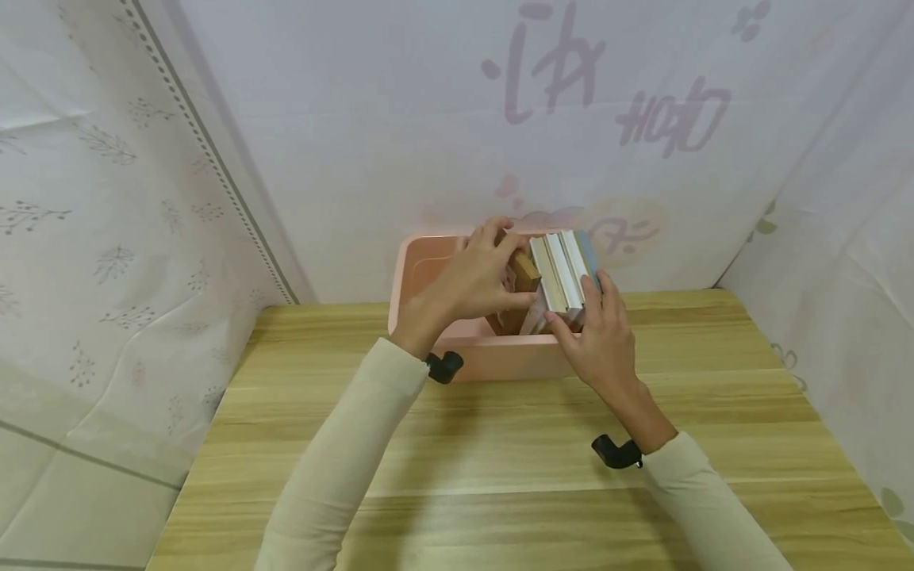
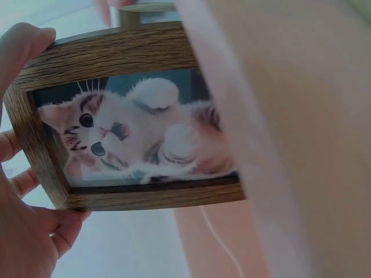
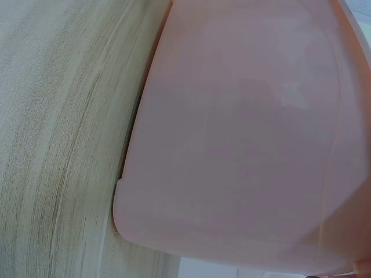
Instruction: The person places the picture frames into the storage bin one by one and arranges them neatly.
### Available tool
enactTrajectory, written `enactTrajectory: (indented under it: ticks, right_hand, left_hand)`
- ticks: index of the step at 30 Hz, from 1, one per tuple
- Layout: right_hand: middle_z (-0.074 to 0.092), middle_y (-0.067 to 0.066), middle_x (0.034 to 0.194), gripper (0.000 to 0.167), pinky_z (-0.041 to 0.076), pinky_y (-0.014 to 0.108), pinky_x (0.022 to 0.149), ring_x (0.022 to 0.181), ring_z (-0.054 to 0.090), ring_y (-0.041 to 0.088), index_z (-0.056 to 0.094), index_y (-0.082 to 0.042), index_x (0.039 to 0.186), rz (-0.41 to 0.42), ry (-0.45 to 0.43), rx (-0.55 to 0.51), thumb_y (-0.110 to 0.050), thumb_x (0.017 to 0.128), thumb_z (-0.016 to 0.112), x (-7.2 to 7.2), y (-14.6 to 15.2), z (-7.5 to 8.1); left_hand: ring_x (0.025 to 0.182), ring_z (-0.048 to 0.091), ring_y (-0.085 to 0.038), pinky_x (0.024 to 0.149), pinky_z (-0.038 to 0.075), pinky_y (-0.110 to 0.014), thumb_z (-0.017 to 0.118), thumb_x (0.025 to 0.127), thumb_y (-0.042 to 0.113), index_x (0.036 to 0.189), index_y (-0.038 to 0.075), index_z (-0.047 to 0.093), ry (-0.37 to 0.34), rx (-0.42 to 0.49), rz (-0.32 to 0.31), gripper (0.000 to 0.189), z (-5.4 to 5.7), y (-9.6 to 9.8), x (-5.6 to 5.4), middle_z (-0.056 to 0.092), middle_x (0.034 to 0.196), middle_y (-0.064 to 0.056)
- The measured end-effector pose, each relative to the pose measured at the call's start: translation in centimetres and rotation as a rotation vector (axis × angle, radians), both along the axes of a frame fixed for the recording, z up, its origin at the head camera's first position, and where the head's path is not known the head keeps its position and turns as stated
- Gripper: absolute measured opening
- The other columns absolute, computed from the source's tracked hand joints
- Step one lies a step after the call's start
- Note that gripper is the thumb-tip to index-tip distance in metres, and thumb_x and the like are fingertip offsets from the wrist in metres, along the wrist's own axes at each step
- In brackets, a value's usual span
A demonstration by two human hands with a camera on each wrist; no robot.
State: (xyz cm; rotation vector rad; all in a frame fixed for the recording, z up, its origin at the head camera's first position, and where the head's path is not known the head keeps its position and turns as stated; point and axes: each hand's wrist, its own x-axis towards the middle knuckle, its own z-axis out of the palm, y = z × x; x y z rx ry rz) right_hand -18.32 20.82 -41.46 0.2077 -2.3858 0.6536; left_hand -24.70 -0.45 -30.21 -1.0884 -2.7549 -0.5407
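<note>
In the head view a pink plastic bin (image 1: 493, 361) stands on the table. My left hand (image 1: 480, 279) reaches over it and grips a brown wood-grain picture frame (image 1: 524, 272). The left wrist view shows this picture frame (image 2: 116, 52) with a kitten photo behind its front, my left fingers (image 2: 64, 231) and thumb holding it at one end. Beside it, several flat, pale-edged things (image 1: 558, 270) stand on edge in a row, a blue one at the right. My right hand (image 1: 603, 337) holds their near right end between thumb and fingers.
The bin's left end (image 1: 428, 274) shows its bare pink inside wall. Its smooth outer side (image 3: 232, 145) fills most of the right wrist view. A wood-grain table (image 1: 500, 476) lies under everything, and a printed fabric backdrop (image 1: 357, 119) hangs close behind the bin.
</note>
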Motion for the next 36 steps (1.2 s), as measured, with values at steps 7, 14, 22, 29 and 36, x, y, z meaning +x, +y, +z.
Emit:
enactTrajectory:
  ticks: [7, 14, 22, 29, 36]
  right_hand:
    - [0.037, 0.030, 0.148, 0.076, 0.052, 0.066, 0.075, 0.123, 0.048, 0.052, 0.044, 0.002, 0.142, 0.007, 0.011, 0.006, -0.045, 0.088, 0.069, 0.0, 0.1, -0.1]
    - [0.036, 0.030, 0.148, 0.076, 0.052, 0.066, 0.074, 0.124, 0.047, 0.051, 0.044, 0.002, 0.143, 0.005, 0.004, -0.003, -0.044, 0.087, 0.069, 0.0, 0.1, -0.1]
    - [0.036, 0.029, 0.149, 0.077, 0.052, 0.066, 0.076, 0.125, 0.047, 0.051, 0.044, 0.002, 0.143, 0.002, -0.005, -0.010, -0.043, 0.087, 0.071, 0.1, 0.1, 0.0]
    - [0.036, 0.029, 0.148, 0.076, 0.052, 0.065, 0.075, 0.124, 0.047, 0.051, 0.043, 0.001, 0.143, 0.001, -0.009, -0.003, -0.044, 0.088, 0.070, 0.0, 0.1, -0.1]
    - [0.035, 0.030, 0.149, 0.076, 0.053, 0.065, 0.073, 0.125, 0.046, 0.052, 0.042, 0.001, 0.144, 0.001, -0.019, 0.004, -0.042, 0.088, 0.070, 0.1, 0.1, -0.1]
  left_hand:
    - [0.131, 0.041, -0.032, 0.100, 0.033, -0.047, 0.074, 0.079, 0.058, 0.126, 0.019, 0.052, -0.028, -0.081, -0.023, 0.065, -0.6, 0.4, 0.0, 0.026, 0.155, -0.010]
    - [0.130, 0.040, -0.029, 0.097, 0.033, -0.045, 0.077, 0.077, 0.052, 0.123, 0.018, 0.053, -0.066, -0.140, -0.029, 0.062, -0.9, 0.5, -0.1, 0.026, 0.154, -0.011]
    - [0.143, 0.025, -0.034, 0.112, 0.026, -0.052, 0.078, 0.080, 0.046, 0.127, 0.019, 0.053, -0.079, -0.212, -0.072, 0.060, -1.1, 0.9, -0.1, 0.022, 0.158, -0.011]
    - [0.141, 0.027, -0.035, 0.113, 0.025, -0.050, 0.076, 0.082, 0.048, 0.143, 0.020, 0.043, -0.125, -0.252, -0.102, 0.075, -1.8, 1.3, -0.1, 0.021, 0.157, -0.009]
    - [0.140, 0.028, -0.034, 0.110, 0.029, -0.047, 0.074, 0.083, 0.049, 0.154, 0.021, 0.030, -0.117, -0.289, -0.118, 0.088, -2.1, 1.4, -0.2, 0.023, 0.154, -0.009]
